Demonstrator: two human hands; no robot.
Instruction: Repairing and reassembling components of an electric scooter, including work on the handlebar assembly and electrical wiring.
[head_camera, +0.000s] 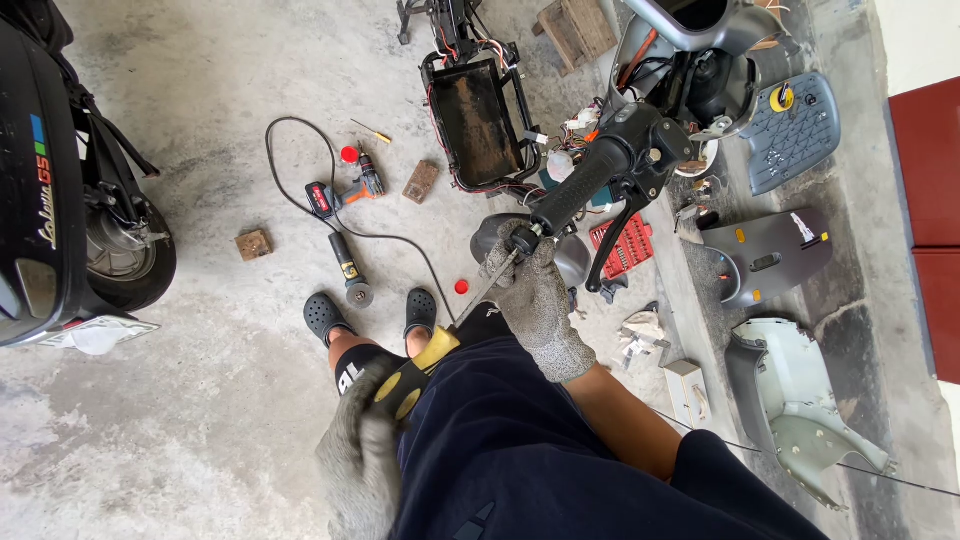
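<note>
A black rectangular battery tray (478, 120) lies on the grey concrete floor (220, 80); its rusty brown inside holds nothing that can be made out, with loose wires along its rim. Beside the handlebar, a flat red plastic case (625, 245) lies open with rows of small bits inside.

The left hand (358, 455), in a grey knitted glove, is closed around the yellow-and-black handle of a long screwdriver (440, 345). Its thin metal shaft runs up to the end of the black ribbed rubber handlebar grip (580, 185). The right hand (535, 295), gloved alike, wraps around the shaft just below the grip's end, fingers clamped on it.

On the floor lie a red-and-black cordless drill (345, 190), a black angle grinder (348, 270) with its curling cable, and smooth grey scooter body panels (765, 255).
</note>
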